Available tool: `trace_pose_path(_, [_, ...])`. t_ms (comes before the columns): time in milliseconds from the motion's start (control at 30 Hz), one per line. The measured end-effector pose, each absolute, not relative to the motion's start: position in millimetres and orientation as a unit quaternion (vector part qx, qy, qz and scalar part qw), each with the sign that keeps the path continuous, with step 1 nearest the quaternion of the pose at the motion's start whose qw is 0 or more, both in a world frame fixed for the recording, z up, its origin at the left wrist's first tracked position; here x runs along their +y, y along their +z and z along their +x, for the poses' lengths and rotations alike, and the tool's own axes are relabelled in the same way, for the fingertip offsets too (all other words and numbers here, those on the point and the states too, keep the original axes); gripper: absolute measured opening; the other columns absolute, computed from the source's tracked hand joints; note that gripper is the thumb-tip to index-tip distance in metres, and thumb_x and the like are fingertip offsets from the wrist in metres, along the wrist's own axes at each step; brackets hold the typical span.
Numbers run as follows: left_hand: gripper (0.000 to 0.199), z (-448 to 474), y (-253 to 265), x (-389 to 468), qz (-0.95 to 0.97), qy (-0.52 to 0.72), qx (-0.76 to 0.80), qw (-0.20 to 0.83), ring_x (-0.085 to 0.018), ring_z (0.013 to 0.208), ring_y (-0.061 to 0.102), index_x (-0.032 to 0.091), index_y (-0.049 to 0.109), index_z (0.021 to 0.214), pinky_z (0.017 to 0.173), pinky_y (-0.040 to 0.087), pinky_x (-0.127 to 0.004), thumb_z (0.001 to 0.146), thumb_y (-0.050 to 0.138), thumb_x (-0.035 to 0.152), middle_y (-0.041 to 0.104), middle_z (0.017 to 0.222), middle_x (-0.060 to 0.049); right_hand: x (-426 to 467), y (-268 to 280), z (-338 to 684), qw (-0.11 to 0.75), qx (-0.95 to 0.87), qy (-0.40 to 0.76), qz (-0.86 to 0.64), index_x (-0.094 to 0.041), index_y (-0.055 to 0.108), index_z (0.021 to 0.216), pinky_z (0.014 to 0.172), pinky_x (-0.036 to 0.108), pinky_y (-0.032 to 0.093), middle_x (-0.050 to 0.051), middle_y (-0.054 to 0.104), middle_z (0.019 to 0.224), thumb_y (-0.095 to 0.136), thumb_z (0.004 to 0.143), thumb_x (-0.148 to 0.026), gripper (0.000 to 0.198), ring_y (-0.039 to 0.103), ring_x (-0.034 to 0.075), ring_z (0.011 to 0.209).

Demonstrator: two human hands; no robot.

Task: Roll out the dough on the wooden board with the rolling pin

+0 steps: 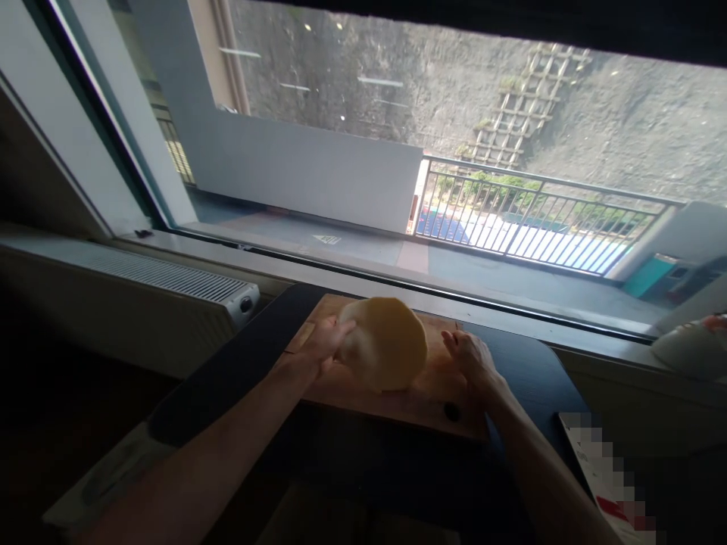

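A round, flat yellow dough sheet (391,344) is lifted over a wooden board (357,400), its left part paler and blurred. My left hand (329,341) grips it at the left edge, thumb on the near face. To the right of the sheet, apart from it, my right hand (469,352) hovers over the board's right side. Its fingers are loosely bent and apart, with nothing seen in them. The board has a dark oval spot near its front right corner.
The board lies on a dark table (528,371) against a window sill (397,288). A white radiator (170,295) stands at the left. A pale rounded object (690,348) sits at the right end of the sill, and a partly pixelated white item (591,462) lies at lower right.
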State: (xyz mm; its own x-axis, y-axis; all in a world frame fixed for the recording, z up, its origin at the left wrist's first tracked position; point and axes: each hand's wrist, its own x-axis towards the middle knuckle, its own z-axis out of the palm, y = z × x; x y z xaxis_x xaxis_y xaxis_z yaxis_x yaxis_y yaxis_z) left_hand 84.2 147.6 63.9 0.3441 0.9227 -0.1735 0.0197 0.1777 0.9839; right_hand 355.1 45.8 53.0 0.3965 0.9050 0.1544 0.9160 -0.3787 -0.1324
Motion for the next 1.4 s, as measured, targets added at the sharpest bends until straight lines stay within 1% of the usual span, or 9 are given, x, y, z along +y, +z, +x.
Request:
trace_pose_path(167, [0.029,58,37,162,0.51,0.326,0.481,0.634,-0.019,0.074,0.062,0.015,0.062,0.078,0.059,0.045,-0.024,0.067,0.064,0.042,0.067,0.071,-0.004,71,73,319,0.127,-0.631,-0.05,-0.763,-0.024,0.063,0.098,0.071,0.025,0.037,0.005,0.064,0.096,0.027,0.095,-0.046,0.042,0.06,0.016,0.084])
trace_pose_path(333, [0.039,58,37,181,0.592,0.274,0.48,0.587,-0.02,0.065,0.061,0.014,0.065,0.067,0.052,0.04,-0.025,0.066,0.061,0.052,0.067,0.066,-0.007,96,56,245,0.133,-0.717,-0.04,-0.683,-0.023,0.062,0.093,0.076,0.024,0.038,0.004,0.06,0.098,0.031,0.095,-0.043,0.037,0.054,0.015,0.092])
trace_pose_path(433, [0.029,61,31,181,0.611,0.276,0.474,0.571,-0.019,0.065,0.06,0.016,0.067,0.074,0.051,0.039,-0.023,0.066,0.061,0.044,0.068,0.07,-0.004,118,51,241,0.148,-0.677,-0.082,-0.716,-0.022,0.059,0.1,0.087,0.03,0.036,0.007,0.057,0.105,0.036,0.093,-0.039,0.03,0.048,0.019,0.102])
trace_pose_path(667, [0.025,62,28,176,0.615,0.296,0.465,0.563,-0.014,0.06,0.056,0.015,0.065,0.079,0.048,0.037,-0.02,0.07,0.056,0.036,0.066,0.07,-0.003,116,49,238,0.136,-0.652,-0.054,-0.744,-0.02,0.057,0.103,0.086,0.033,0.036,0.009,0.055,0.108,0.032,0.093,-0.038,0.032,0.047,0.021,0.1])
trace_pose_path(833, [0.027,62,26,177,0.616,0.291,0.458,0.571,-0.013,0.055,0.054,0.014,0.065,0.083,0.046,0.037,-0.02,0.071,0.056,0.037,0.065,0.068,-0.003,93,34,212,0.165,-0.674,-0.091,-0.714,-0.021,0.051,0.115,0.101,0.04,0.024,0.007,0.053,0.118,0.028,0.094,-0.04,0.037,0.036,0.023,0.118])
trace_pose_path(967, [0.026,61,28,175,0.618,0.289,0.467,0.563,-0.013,0.057,0.055,0.015,0.065,0.08,0.048,0.037,-0.021,0.072,0.056,0.037,0.066,0.069,-0.002,132,52,246,0.103,-0.633,-0.054,-0.765,-0.018,0.057,0.104,0.094,0.042,0.031,0.011,0.056,0.112,0.038,0.089,-0.042,0.034,0.042,0.026,0.111])
trace_pose_path(1067, [0.026,61,28,174,0.618,0.295,0.461,0.564,-0.014,0.059,0.056,0.015,0.065,0.082,0.05,0.039,-0.021,0.072,0.055,0.036,0.066,0.072,-0.003,138,57,251,0.1,-0.648,-0.053,-0.753,-0.016,0.057,0.106,0.093,0.036,0.034,0.011,0.056,0.111,0.039,0.088,-0.036,0.032,0.045,0.024,0.108])
trace_pose_path(1267, [0.029,60,24,176,0.618,0.289,0.456,0.572,-0.014,0.059,0.056,0.013,0.064,0.086,0.049,0.039,-0.021,0.074,0.054,0.037,0.066,0.072,-0.004,86,25,199,0.17,-0.696,-0.094,-0.691,-0.014,0.039,0.132,0.105,0.034,0.022,0.009,0.045,0.134,0.023,0.095,-0.032,0.045,0.023,0.022,0.132])
trace_pose_path(1400, [0.028,62,27,174,0.622,0.287,0.469,0.557,-0.013,0.058,0.055,0.013,0.064,0.083,0.048,0.038,-0.021,0.073,0.055,0.037,0.065,0.071,-0.003,118,37,225,0.151,-0.637,-0.063,-0.753,-0.014,0.045,0.127,0.106,0.044,0.017,0.012,0.047,0.131,0.023,0.094,-0.04,0.048,0.024,0.027,0.132])
